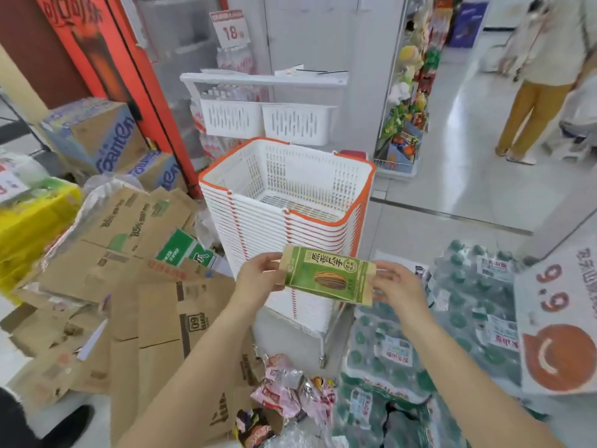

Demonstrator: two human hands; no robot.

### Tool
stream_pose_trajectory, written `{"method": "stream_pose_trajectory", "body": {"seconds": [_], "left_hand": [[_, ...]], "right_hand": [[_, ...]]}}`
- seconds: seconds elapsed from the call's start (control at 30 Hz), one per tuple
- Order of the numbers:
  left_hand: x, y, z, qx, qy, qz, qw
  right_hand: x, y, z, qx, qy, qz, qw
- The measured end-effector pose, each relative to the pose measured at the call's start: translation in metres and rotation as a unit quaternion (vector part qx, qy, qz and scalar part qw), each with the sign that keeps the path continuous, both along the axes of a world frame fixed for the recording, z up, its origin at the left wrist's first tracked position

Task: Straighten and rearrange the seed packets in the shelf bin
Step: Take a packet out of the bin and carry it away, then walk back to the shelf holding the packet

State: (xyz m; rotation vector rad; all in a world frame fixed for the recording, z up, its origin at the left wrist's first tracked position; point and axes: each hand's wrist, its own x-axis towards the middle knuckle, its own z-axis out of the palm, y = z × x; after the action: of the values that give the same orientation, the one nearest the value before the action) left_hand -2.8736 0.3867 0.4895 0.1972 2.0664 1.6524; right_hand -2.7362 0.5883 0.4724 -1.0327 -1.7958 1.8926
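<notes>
The grip is two hands: the left hand [258, 273] pinches one end of the green packet [328, 275] and the right hand [395, 286] pinches the other, likely to pull it flat. It hangs in the air before the baskets [287, 202]. No shelf bin shows.

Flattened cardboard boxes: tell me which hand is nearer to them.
Left. The left hand grips the seed packet's end just beside the flattened cardboard boxes; the right hand holds the far end.
</notes>
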Motion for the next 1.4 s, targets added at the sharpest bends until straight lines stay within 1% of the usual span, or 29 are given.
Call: {"method": "stream_pose_trajectory", "body": {"seconds": [0.13,0.27,0.33,0.4,0.53,0.6,0.67,0.77,0.87,0.93,1.0,1.1,1.2,1.3,1.4], "left_hand": [[-0.07,0.037,0.011,0.008,0.047,0.043,0.998],[-0.13,0.077,0.014,-0.017,0.09,0.057,0.994],[-0.151,0.093,0.013,-0.038,0.101,0.049,0.993],[-0.168,0.105,0.007,-0.056,0.092,0.022,0.994],[-0.176,0.115,-0.003,-0.075,0.059,-0.016,0.995],[-0.173,0.116,-0.01,-0.081,0.067,-0.013,0.994],[-0.166,0.116,-0.016,-0.079,0.077,-0.001,0.994],[-0.15,0.114,-0.02,-0.064,0.085,0.008,0.994],[-0.12,0.111,-0.023,-0.043,0.097,0.017,0.994],[-0.094,0.108,-0.031,-0.037,0.1,0.009,0.994],[-0.067,0.102,-0.044,-0.042,0.101,-0.024,0.994],[-0.024,0.091,-0.063,-0.05,0.105,-0.084,0.99],[0.024,0.075,-0.076,-0.049,0.123,-0.145,0.981],[0.076,0.057,-0.094,-0.052,0.121,-0.226,0.965],[0.13,0.044,-0.118,-0.072,0.104,-0.312,0.942]], "right_hand": [[-0.075,0.036,0.018,0.055,0.033,0.009,0.998],[-0.148,0.07,0.022,0.144,0.028,0.012,0.989],[-0.179,0.083,0.017,0.19,0.008,0.011,0.982],[-0.199,0.095,0.01,0.231,-0.022,0.016,0.973],[-0.211,0.107,-0.007,0.287,-0.115,0.095,0.946],[-0.208,0.108,-0.012,0.299,-0.129,0.117,0.938],[-0.199,0.106,-0.014,0.307,-0.117,0.116,0.937],[-0.174,0.1,-0.014,0.285,-0.091,0.085,0.951],[-0.135,0.088,-0.019,0.268,-0.068,0.051,0.96],[-0.105,0.076,-0.022,0.259,-0.069,0.036,0.963],[-0.073,0.059,-0.026,0.244,-0.074,0.028,0.967],[-0.022,0.03,-0.037,0.247,-0.093,0.013,0.964],[0.033,-0.004,-0.053,0.215,-0.119,-0.022,0.969],[0.095,-0.045,-0.069,0.192,-0.144,-0.071,0.968],[0.161,-0.089,-0.091,0.16,-0.172,-0.126,0.964]]}}
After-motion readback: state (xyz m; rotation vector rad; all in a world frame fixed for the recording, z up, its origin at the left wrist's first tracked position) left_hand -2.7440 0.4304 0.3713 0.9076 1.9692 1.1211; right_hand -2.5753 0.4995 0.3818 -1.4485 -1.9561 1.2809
